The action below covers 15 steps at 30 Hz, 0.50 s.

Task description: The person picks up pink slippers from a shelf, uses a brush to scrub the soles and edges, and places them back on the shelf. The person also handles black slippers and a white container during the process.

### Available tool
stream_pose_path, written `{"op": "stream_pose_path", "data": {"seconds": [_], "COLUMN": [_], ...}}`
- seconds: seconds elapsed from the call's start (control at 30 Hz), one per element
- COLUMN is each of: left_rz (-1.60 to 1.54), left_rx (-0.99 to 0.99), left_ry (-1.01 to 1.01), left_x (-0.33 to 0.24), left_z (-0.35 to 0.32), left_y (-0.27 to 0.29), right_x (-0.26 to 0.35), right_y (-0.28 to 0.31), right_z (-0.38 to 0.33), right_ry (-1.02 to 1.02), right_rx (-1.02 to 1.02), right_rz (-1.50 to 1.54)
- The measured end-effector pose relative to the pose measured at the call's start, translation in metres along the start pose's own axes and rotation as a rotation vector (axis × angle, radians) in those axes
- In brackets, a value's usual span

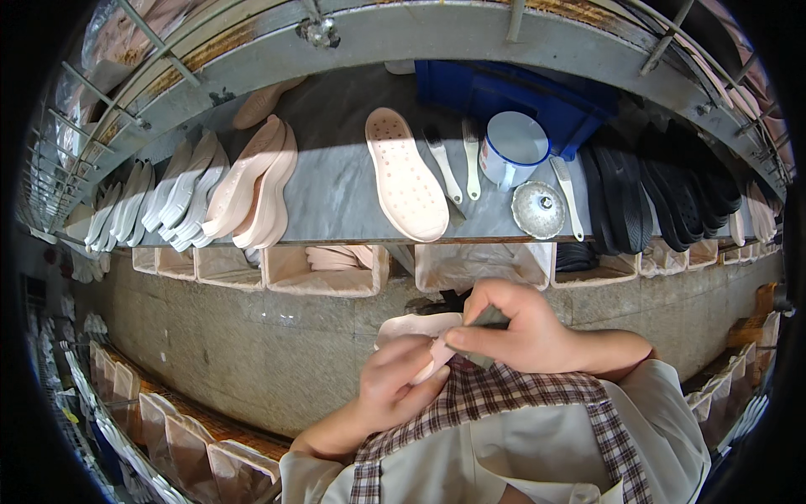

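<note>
Low in front of my apron, my left hand [393, 380] is closed around a pale pink shoe sole [413, 325]. My right hand [525, 329] pinches a flat dark grey-green piece [487, 322] against the sole's edge; its kind is partly hidden by my fingers. Beyond my hands, another pale pink sole [407, 178] lies flat on the grey tabletop [332, 176]. To its right are a dark-bristled brush [444, 164], a second white-handled brush [472, 161], a white enamel mug [514, 144] with a blue rim, a round metal lid [538, 210] and a third brush [567, 197].
Pink soles [260, 189] and white soles [186, 189] stand in rows at the left; black soles [617, 189] stand at the right. A blue crate [512, 97] sits behind the mug. Lined bins [327, 286] line the table's underside. A metal rail [403, 46] crosses the far side.
</note>
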<state>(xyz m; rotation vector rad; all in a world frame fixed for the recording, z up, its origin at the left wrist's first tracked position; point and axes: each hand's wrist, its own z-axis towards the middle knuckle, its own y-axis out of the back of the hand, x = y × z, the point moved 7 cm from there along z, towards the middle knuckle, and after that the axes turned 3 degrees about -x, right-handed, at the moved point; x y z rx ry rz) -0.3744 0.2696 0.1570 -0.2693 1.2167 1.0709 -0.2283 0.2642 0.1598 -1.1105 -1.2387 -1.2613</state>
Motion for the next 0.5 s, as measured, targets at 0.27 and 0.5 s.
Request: {"op": "stream_pose_path", "data": {"seconds": [0.27,0.5], "left_rz": [-0.064,-0.108], "left_rx": [-0.086,-0.095], "left_ry": [0.013,0.049], "left_x": [0.007,0.007], "left_z": [0.0,-0.002], "left_y": [0.021,0.021], "right_x": [0.006,0.03], "right_y": [0.008,0.007], "right_z": [0.011,0.013], "right_ry": [-0.192,0.111], "right_rx": [0.031,0.074], "right_rz": [0.598,0.005]}}
